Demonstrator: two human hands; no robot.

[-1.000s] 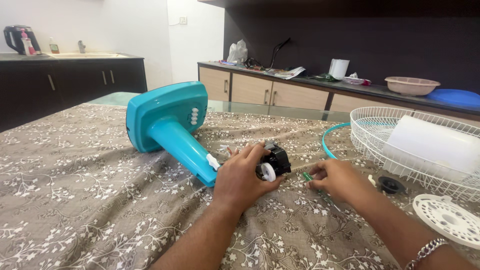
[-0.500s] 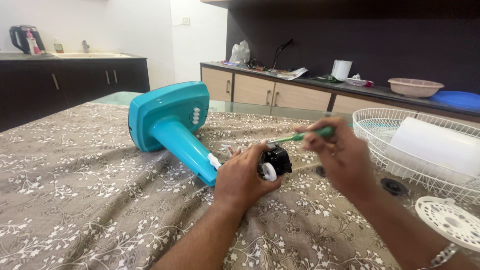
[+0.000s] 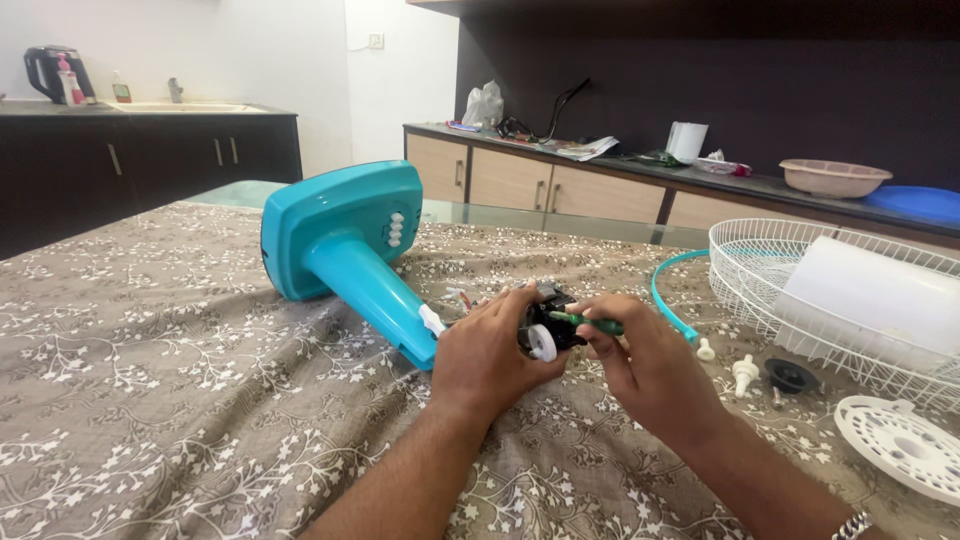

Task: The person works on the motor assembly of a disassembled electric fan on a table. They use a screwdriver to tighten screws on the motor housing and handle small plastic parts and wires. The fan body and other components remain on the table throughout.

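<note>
Left hand clamped round black motor unit, fingers curled over top, thumb side near white round knob at motor's front. Motor sits at end of teal fan stand, which lies tipped on its side across table, base toward the far-left, neck running down-right to the hands. Few thin wires poking out just beside neck end, w/ a white clip on the neck.

Right hand closed on green-handled screwdriver, pinched betw. thumb and fingers, tip pointing left into motor body. Can't tell exactly what the tip touches, too small.

All on floral brown tablecloth, rumpled in folds. Right of hands: teal ring curving along cloth, small white pegs and a black round cap near each other. Beyond: white wire fan guard w/ white translucent blade part resting in it. Bottom right: white round slotted disc. Silver bracelet at right wrist, frame edge.

Background: dark counter left w/ kettle, sink area; long counter at back w/ wood-front cabinets, pink bowl, blue lid, clutter of papers and a bag.
</note>
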